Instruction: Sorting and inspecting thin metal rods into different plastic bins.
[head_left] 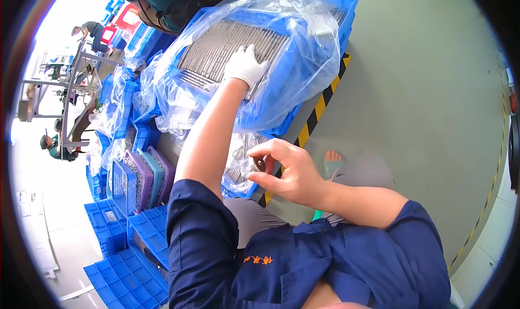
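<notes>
My left hand [245, 65] wears a white glove and rests on rows of grey metal rods [227, 46] packed in a blue crate [303, 65] lined with clear plastic. My bare right hand [287, 171] is held nearer to me, pinching a small dark round part [260, 163] between thumb and fingers. Below that hand sits another blue crate [238, 190] with plastic-wrapped metal parts. Both arms come out of dark blue short sleeves.
Several blue crates [124, 255] are stacked at the left, some holding trays of small parts [143, 176]. A yellow-black striped line [319, 105] runs across the grey-green floor [422, 92]. Other people [51, 143] work at a metal frame table at far left.
</notes>
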Demonstrator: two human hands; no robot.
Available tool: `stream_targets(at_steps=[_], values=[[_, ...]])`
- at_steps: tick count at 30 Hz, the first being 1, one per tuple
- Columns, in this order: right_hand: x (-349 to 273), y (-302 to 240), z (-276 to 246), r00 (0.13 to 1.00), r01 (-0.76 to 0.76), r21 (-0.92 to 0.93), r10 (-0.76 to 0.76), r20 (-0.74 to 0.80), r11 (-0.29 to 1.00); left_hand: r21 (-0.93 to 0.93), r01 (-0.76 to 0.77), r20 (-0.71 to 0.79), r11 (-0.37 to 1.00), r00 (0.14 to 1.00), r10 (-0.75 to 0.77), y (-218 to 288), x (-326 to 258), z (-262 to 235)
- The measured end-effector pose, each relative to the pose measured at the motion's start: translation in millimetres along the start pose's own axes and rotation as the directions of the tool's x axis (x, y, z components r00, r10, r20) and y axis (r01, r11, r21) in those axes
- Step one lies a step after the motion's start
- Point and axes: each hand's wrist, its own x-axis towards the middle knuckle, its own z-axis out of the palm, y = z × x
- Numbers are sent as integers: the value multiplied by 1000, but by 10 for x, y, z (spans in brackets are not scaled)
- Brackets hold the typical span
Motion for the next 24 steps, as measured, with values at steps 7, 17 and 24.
stream_targets(at_steps=[7,17,24], values=[[6,39,-215,979,-191,87,196,-53,978,97,51,-121,994,992,-39,90,181,299],[16,-12,-341,923,-366,339,386,10,867,-2,162,-135,987,978,-161,134,265,130],[27,35,-325,882,-454,418,465,81,787,-136,111,28,984,994,-108,31,403,29]])
